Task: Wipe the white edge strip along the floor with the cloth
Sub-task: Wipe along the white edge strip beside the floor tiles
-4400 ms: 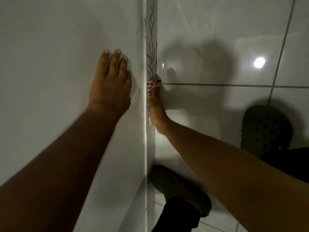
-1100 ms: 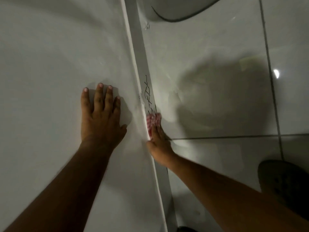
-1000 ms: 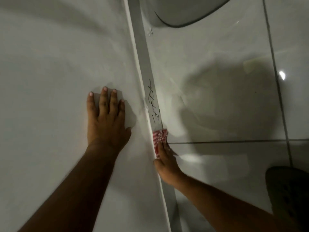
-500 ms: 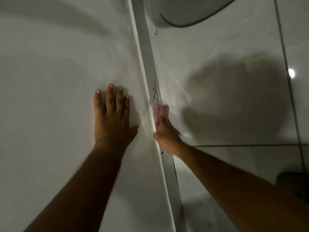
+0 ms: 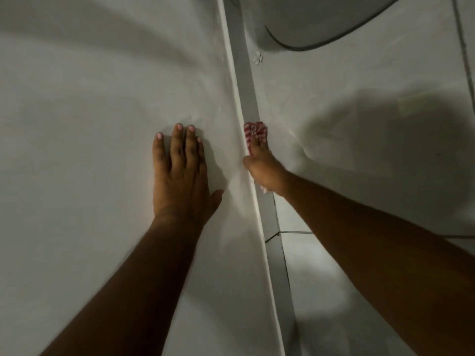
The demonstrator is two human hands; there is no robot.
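Now my right hand [image 5: 262,167] presses the red-striped cloth [image 5: 254,131], mostly hidden beneath it, onto the white edge strip [image 5: 267,219]; left hand [image 5: 181,176] lies flat and spread on the wall [image 5: 77,124] beside the strip.

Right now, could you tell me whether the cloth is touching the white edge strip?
Touching. In the head view, the right hand presses the red-and-white cloth flat against the white edge strip, with no gap visible between them.

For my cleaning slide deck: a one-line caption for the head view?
Right hand presses a red-striped cloth to the edge strip; left hand lies flat beside it.
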